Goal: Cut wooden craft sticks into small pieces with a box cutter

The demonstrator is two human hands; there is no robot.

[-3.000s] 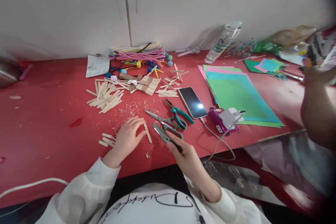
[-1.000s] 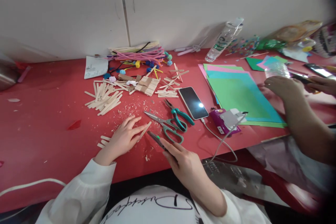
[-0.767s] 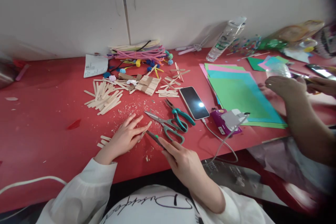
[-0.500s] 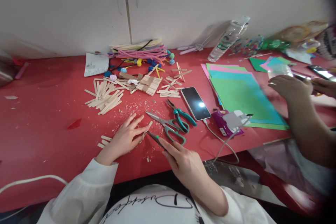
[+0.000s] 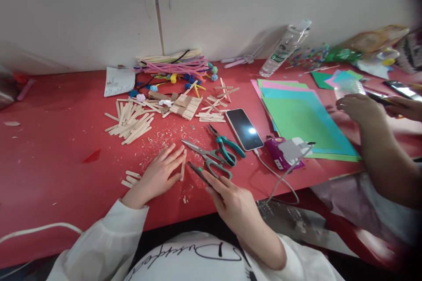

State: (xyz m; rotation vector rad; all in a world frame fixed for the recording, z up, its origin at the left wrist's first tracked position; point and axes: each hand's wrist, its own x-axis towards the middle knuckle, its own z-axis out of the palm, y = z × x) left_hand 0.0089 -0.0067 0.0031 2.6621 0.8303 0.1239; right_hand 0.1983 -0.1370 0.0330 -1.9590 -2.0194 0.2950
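My left hand (image 5: 161, 171) lies low over the red table with its fingers stretched forward. Its fingertips and thumb hold a short wooden craft stick (image 5: 183, 166) at the hand's right side. Wrapped round a dark utility knife (image 5: 199, 173) with a green spot is my right hand (image 5: 235, 204); the knife's tip points at the stick, with a small gap between them. Scissors (image 5: 207, 158) lie open just beyond the knife, and teal-handled pliers (image 5: 224, 142) rest partly over them. Pale shavings (image 5: 161, 138) are scattered beyond my left hand.
Craft sticks (image 5: 133, 125) lie heaped behind, near pipe cleaners (image 5: 174, 66). A phone (image 5: 244, 129), a purple power block (image 5: 278, 153), coloured paper (image 5: 293, 118) and a tilted bottle (image 5: 283, 50) are to the right. Another person's hand (image 5: 362, 109) works at far right.
My right hand and the knife have drawn slightly away from the stick. The stick now stands more upright in view beside my left fingers, which have come closer together.
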